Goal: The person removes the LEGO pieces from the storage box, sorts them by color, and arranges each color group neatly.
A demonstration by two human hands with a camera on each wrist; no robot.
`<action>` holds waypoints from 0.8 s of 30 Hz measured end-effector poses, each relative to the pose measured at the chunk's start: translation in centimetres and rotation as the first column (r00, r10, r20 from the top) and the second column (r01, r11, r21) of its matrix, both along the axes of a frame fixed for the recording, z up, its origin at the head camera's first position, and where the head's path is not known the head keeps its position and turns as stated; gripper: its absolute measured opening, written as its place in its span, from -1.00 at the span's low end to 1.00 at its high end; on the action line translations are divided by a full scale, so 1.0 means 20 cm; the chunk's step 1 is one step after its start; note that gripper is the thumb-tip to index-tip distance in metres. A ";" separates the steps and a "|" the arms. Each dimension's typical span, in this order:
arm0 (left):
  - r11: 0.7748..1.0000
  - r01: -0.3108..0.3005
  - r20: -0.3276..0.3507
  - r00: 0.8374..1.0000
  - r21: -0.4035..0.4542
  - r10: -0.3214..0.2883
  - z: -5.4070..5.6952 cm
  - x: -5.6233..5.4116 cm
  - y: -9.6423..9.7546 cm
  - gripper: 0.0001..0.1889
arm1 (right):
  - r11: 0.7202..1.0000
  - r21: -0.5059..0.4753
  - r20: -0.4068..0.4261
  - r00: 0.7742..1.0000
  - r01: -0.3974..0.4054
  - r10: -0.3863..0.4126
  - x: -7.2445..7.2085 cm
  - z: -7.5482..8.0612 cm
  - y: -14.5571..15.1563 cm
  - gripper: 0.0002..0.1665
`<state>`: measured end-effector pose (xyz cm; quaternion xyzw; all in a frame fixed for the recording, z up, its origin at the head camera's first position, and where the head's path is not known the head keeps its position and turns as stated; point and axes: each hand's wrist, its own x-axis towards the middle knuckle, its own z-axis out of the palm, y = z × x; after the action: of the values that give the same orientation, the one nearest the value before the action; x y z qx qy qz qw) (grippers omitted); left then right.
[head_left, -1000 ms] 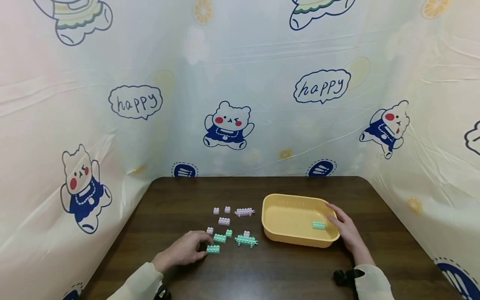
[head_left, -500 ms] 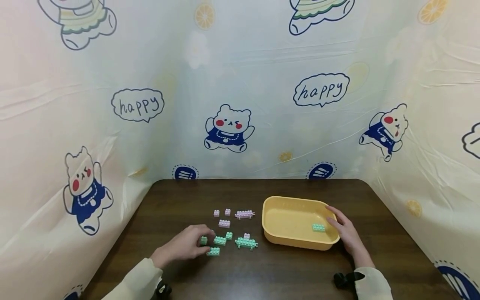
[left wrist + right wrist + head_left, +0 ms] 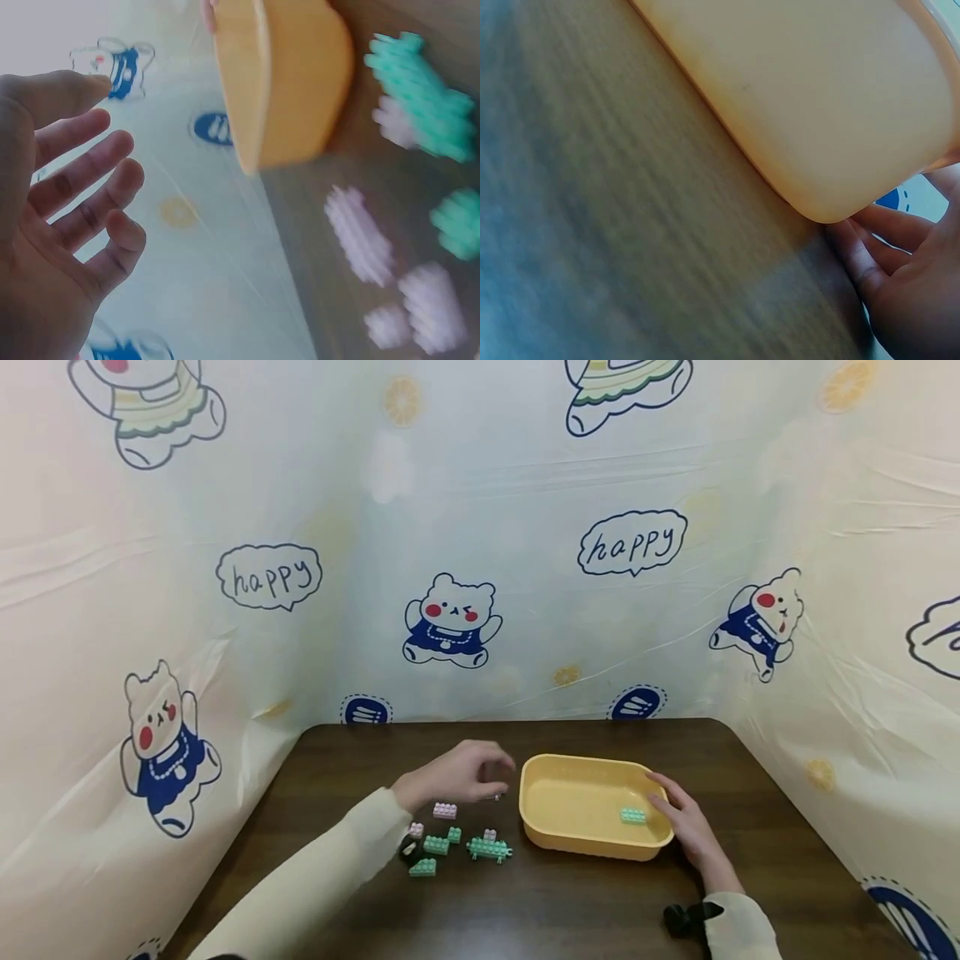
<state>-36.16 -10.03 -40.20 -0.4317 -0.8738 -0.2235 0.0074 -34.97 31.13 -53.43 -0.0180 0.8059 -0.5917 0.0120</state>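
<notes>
My left hand (image 3: 474,772) hovers over the back of the brick group, left of the yellow tray (image 3: 577,843). Its fingers are loosely bent, and the left wrist view displays nothing between thumb and fingertips. A long pink piece (image 3: 358,235) is mostly covered by this hand in the head view. My right hand (image 3: 693,831) grips the tray's right end, thumb inside the rim and fingers outside. Inside the tray lies a green toy brick (image 3: 633,816). Left of the tray lie a long green piece with side pegs (image 3: 489,848), a pink brick (image 3: 445,811) and several green bricks (image 3: 437,845).
The dark wooden table (image 3: 570,914) bears everything. Behind and beside it hangs a pale printed curtain (image 3: 525,610). Another green brick (image 3: 423,867) lies nearest the front of the group, close to my left sleeve (image 3: 322,868).
My left hand has left the green bricks at the front left and moved up and right toward the tray. The right hand keeps its grip on the tray. The head view shifts slightly.
</notes>
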 end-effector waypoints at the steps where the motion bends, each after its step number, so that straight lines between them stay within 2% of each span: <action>1: 1.000 0.028 -0.010 1.000 -0.001 -0.028 0.01 -0.03 0.06 -0.72 | 1.000 0.004 -0.004 1.000 0.003 -0.003 0.00 0.00 0.00 -0.31; 3: 0.998 0.068 -0.007 0.998 -0.006 -0.068 0.03 -0.07 0.19 -0.72 | 1.000 0.008 -0.013 1.000 0.001 -0.001 -0.01 -0.01 0.01 -0.32; 6: 0.993 0.116 0.016 0.993 -0.020 -0.116 0.02 -0.12 0.37 -0.74 | 1.000 -0.013 -0.036 0.999 0.000 -0.001 -0.02 -0.02 0.01 -0.36; 9: 0.989 0.139 0.052 0.989 -0.041 -0.137 -0.02 -0.17 0.54 -0.75 | 0.999 -0.035 -0.051 0.999 -0.006 0.004 -0.03 -0.04 0.02 -0.39; 14: 0.978 0.187 0.085 0.980 -0.092 -0.179 -0.13 -0.24 0.77 -0.76 | 0.999 -0.036 -0.050 0.999 -0.001 -0.001 -0.03 -0.06 0.02 -0.40; 18: 0.965 0.228 0.094 0.972 -0.130 -0.217 -0.21 -0.29 0.90 -0.77 | 0.999 -0.039 -0.044 0.999 0.009 -0.011 -0.03 -0.05 0.01 -0.39; 24: 0.959 0.228 0.147 0.968 -0.166 -0.204 -0.27 -0.32 1.02 -0.75 | 0.999 -0.025 -0.031 0.999 0.030 -0.031 -0.04 -0.03 0.01 -0.39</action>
<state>-42.56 10.30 -45.55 -0.5081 -0.8368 -0.1697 -0.1129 -35.67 31.38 -54.03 -0.0153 0.7988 -0.6013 -0.0100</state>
